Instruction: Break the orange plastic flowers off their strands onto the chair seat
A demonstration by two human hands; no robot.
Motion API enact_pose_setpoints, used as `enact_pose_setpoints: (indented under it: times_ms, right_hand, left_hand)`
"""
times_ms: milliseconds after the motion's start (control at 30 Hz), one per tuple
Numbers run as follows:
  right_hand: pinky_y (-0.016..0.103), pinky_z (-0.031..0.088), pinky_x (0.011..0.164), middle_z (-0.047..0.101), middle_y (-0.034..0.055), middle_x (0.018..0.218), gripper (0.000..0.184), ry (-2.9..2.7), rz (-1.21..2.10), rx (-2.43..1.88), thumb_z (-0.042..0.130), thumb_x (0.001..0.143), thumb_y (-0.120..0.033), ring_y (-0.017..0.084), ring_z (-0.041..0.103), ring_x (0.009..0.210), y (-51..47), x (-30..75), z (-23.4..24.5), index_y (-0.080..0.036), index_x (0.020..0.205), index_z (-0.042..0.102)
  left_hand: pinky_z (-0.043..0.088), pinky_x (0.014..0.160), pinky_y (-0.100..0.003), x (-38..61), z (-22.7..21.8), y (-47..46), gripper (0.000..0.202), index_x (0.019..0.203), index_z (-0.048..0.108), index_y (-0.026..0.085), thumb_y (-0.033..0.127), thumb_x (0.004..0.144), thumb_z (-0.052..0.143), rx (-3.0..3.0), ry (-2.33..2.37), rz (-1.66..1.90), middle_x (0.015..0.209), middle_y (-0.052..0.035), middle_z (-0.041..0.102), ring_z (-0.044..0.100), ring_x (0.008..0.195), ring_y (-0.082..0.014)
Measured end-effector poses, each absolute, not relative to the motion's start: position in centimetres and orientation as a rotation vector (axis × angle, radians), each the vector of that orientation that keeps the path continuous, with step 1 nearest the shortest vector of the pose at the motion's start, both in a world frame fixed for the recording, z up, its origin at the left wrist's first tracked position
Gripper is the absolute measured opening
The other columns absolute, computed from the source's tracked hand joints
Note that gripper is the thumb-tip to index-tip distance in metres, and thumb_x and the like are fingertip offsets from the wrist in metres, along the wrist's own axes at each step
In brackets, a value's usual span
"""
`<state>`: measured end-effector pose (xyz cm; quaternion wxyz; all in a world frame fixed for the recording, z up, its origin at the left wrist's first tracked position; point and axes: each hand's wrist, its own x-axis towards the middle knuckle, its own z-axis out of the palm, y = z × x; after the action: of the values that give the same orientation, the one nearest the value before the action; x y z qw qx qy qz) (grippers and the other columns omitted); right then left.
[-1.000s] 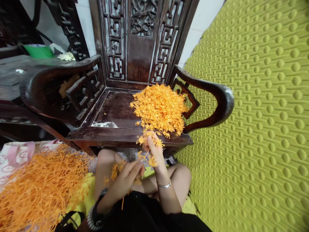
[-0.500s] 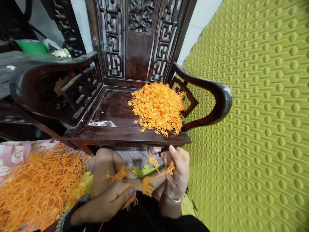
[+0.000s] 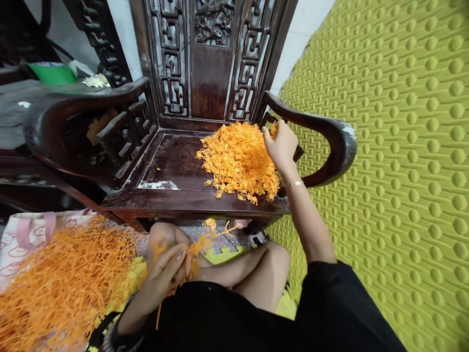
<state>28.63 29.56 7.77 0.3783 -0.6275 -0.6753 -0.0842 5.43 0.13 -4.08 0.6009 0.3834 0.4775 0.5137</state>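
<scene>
My left hand is closed around a bunch of orange plastic flower stems above my lap. Their frilly tips stick out to both sides, and one thin stalk hangs below the hand. My right hand reaches over the chair seat, at the right edge of a heap of small orange plastic flower pieces. Its fingers are curled, with an orange flower piece showing between thumb and forefinger. Part of that piece is hidden by the hand.
A dark carved wooden chair stands before me, its curved armrest near my right arm. At lower left, many orange stems lie by a white bag with pink handles. A yellow-green bumpy surface covers the right side.
My right hand has moved from above my lap up and forward to the heap on the chair. My left hand keeps the stems and has shifted slightly up.
</scene>
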Motion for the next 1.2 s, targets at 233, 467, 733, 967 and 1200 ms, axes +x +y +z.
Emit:
enact_pose_setpoints:
  times_ms: [233, 467, 733, 967, 1200]
  right_hand:
    - [0.050, 0.033, 0.089, 0.063, 0.0216, 0.086, 0.040, -1.929, -0.325, -1.830, 0.045, 0.092, -0.037, 0.031, 0.053, 0.097, 37.3, 30.3, 6.2, -0.006, 0.077, 0.065]
    - [0.040, 0.042, 0.087, 0.064, 0.0144, 0.101, 0.028, -1.845, -0.266, -1.484, 0.053, 0.079, -0.015, 0.025, 0.058, 0.098, 36.2, 30.7, 5.1, -0.011, 0.106, 0.061]
    - [0.048, 0.035, 0.106, 0.058, 0.0084, 0.125, 0.055, -1.715, 0.772, -0.619, 0.048, 0.084, -0.059, 0.027, 0.052, 0.119, 15.7, 25.5, -0.8, -0.027, 0.129, 0.051]
    - [0.026, 0.050, 0.067, 0.048, -0.0039, 0.053, 0.047, -1.001, 1.829, -0.572, 0.059, 0.084, -0.050, 0.010, 0.047, 0.049, 8.3, 20.2, -3.4, -0.020, 0.051, 0.047]
    - [0.017, 0.019, 0.034, 0.014, -0.0097, 0.040, 0.060, -0.589, 2.220, 0.212, 0.043, 0.095, -0.042, 0.004, 0.009, 0.034, 9.0, 23.5, 0.7, -0.019, 0.045, 0.020]
  left_hand:
    - [0.015, 0.043, -0.022, 6.6, -4.6, 1.3, 0.046, 0.062, 0.045, 0.017, 0.055, 0.087, 0.051, 0.885, 0.975, 1.321, 0.048, 0.0072, 0.027, 0.019, 0.043, -0.0062]
    - [0.016, 0.044, -0.023, 6.9, -4.3, 1.7, 0.046, 0.064, 0.052, 0.016, 0.057, 0.085, 0.053, 0.899, 0.978, 1.271, 0.048, 0.0069, 0.027, 0.021, 0.044, -0.0071]
    - [0.026, 0.048, -0.022, 7.9, -4.1, 2.6, 0.043, 0.067, 0.051, 0.017, 0.054, 0.088, 0.049, 0.931, 1.074, 1.441, 0.053, 0.0053, 0.034, 0.030, 0.048, -0.0084]
    - [0.036, 0.063, -0.028, 9.7, -5.4, 3.1, 0.040, 0.067, 0.054, 0.017, 0.036, 0.096, 0.033, 1.583, 1.251, 0.947, 0.065, -0.0027, 0.056, 0.050, 0.063, -0.0163]
    - [0.031, 0.057, -0.026, 7.6, -4.1, 0.8, 0.044, 0.060, 0.039, 0.019, 0.043, 0.096, 0.029, 1.517, 1.083, 0.770, 0.055, 0.0026, 0.040, 0.038, 0.055, -0.0119]
